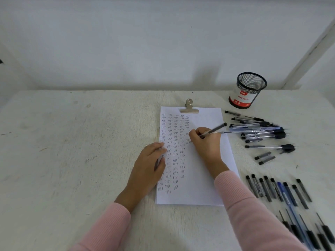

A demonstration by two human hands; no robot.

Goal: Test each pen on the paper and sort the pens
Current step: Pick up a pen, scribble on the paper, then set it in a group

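A white sheet of paper (203,178) lies under a metal clip (189,107), its left part filled with several columns of the handwritten word "test". My right hand (206,142) grips a pen (214,129) with a clear barrel and dark cap end, its tip down on the paper near the right-most column. My left hand (150,163) rests flat on the paper's left edge, holding nothing. A pile of pens (259,128) lies right of the paper. Another row of pens (282,191) sits at the near right.
A black mesh pen cup (247,90) with a red and white "Ball Pens" label stands at the back right. Two loose caps (264,158) lie between the two pen groups. The white table (72,151) stretches left; a wall runs behind it.
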